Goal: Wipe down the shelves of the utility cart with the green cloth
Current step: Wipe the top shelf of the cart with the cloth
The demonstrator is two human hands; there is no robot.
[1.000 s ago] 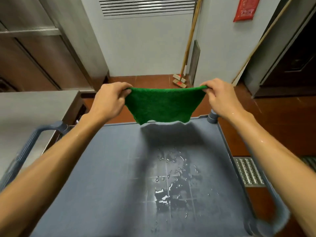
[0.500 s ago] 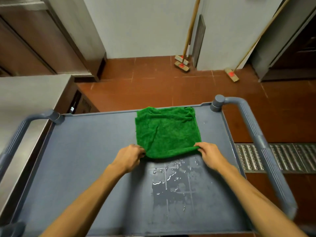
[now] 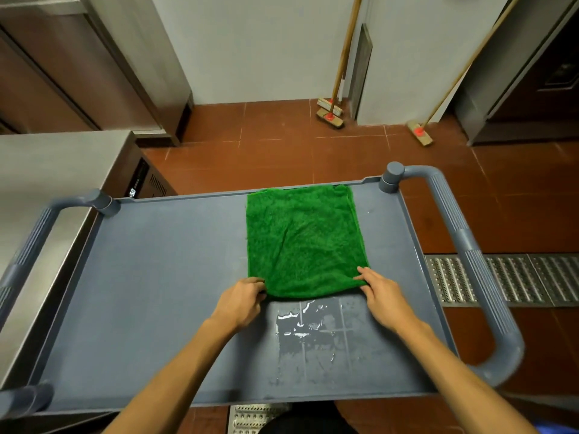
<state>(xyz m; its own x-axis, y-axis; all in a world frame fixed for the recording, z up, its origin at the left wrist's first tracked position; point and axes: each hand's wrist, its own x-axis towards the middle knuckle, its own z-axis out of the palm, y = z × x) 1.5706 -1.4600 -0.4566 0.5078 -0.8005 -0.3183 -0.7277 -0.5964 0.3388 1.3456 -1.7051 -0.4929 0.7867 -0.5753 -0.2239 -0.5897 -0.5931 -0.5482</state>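
In the head view, the cloth [image 3: 304, 242] is lying spread flat on the top shelf [image 3: 156, 277] of the cart [image 3: 463, 245], at about 1 o'clock on that surface, with its far edge reaching the back rim. A second ago the person was holding it stretched in the air between both hands. Half a second ago it was already down, and it is now sitting much the same, only smoother. The left hand [image 3: 241, 300] is pinching the near left corner with curled fingers. The right hand [image 3: 383, 300] is pinching the near right corner between thumb and forefinger. A puddle [image 3: 310, 324] is glistening at 6 o'clock of the cloth, just touching its near edge and not yet mopped. Judging from this, the laying-out is finished and the wiping itself is only beginning, likely with a drag towards the person over the wet patch. The lower shelves are hiding out of sight. A small lit display [image 3: 133, 192] on the unit under the steel counter [image 3: 47, 170] at 10 o'clock is showing digits that seem to read 50, though they are too small to be certain. No brand or label is showing on the cart or cloth.
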